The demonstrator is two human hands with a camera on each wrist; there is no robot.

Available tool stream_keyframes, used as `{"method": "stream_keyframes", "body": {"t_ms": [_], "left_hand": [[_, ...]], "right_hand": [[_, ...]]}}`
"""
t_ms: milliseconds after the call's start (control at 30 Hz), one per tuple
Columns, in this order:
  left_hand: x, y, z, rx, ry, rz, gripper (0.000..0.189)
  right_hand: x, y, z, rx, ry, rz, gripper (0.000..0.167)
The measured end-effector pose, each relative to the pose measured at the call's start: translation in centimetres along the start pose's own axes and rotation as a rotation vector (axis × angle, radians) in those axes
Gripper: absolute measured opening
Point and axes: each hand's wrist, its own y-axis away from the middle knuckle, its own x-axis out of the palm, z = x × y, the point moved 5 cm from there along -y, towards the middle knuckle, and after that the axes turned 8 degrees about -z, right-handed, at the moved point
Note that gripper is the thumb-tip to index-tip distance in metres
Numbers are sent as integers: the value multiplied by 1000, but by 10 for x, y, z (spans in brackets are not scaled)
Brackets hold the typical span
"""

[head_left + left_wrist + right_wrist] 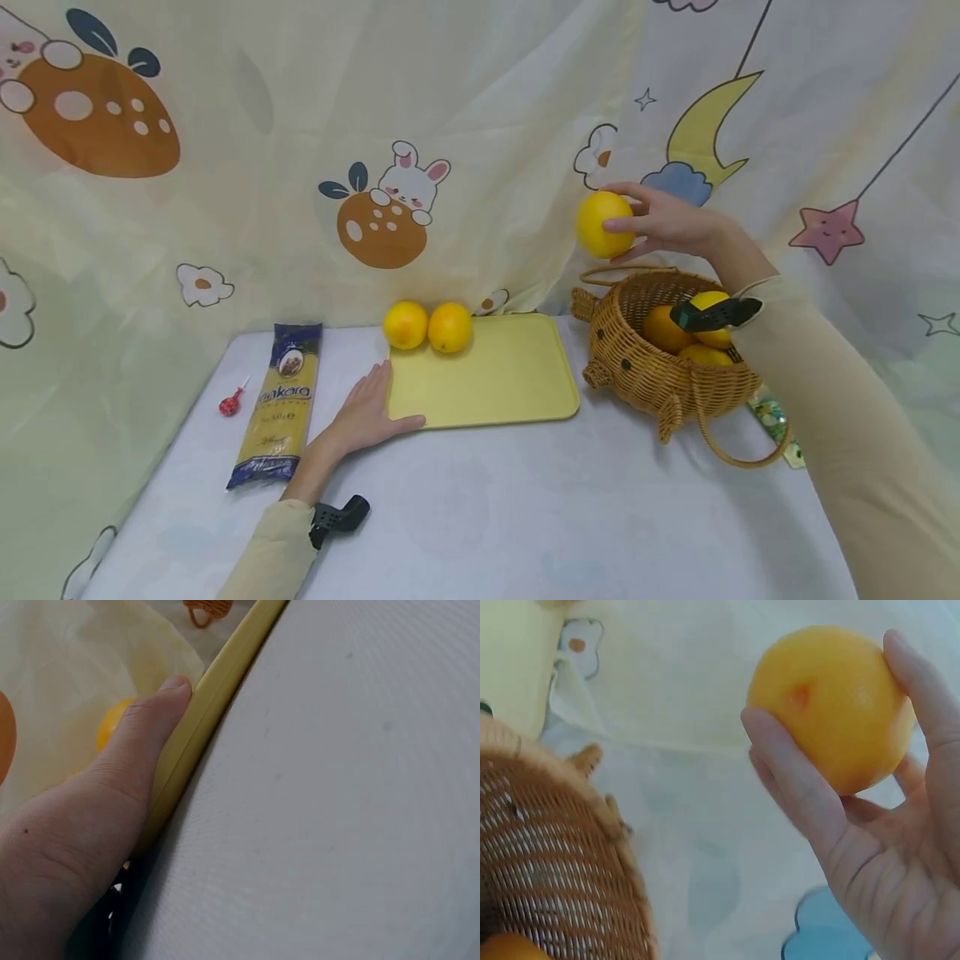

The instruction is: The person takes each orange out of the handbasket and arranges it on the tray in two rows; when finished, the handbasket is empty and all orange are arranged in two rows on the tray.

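Observation:
My right hand (663, 221) grips an orange (600, 225) between thumb and fingers, high above the wicker basket (637, 379). In the right wrist view the orange (829, 709) shows a small reddish mark facing the camera. Two more oranges (406, 325) sit side by side at the back left corner of the yellow tray (487, 379). Fingers straight, my left hand (367, 408) lies along the tray's left side, its thumb at the front left corner. The left wrist view shows that thumb against the tray's rim (180, 761).
Several yellow-orange fruits (667, 329) lie inside the basket, whose handle (738, 458) hangs down in front. Beside it is a green patterned packet (772, 421), partly hidden. At the left are a pasta packet (277, 408) and a red lollipop (230, 403). A printed curtain (487, 125) hangs behind the table.

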Motion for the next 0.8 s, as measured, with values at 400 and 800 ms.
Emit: {"method": "stream_keyframes", "body": {"t_ms": [400, 800], "left_hand": [[0, 1, 3, -7, 0, 6, 128], [2, -1, 1, 7, 4, -3, 129]], "right_hand": [[77, -19, 6, 91, 137, 45, 70], [146, -38, -13, 149, 100, 80, 70]]}}
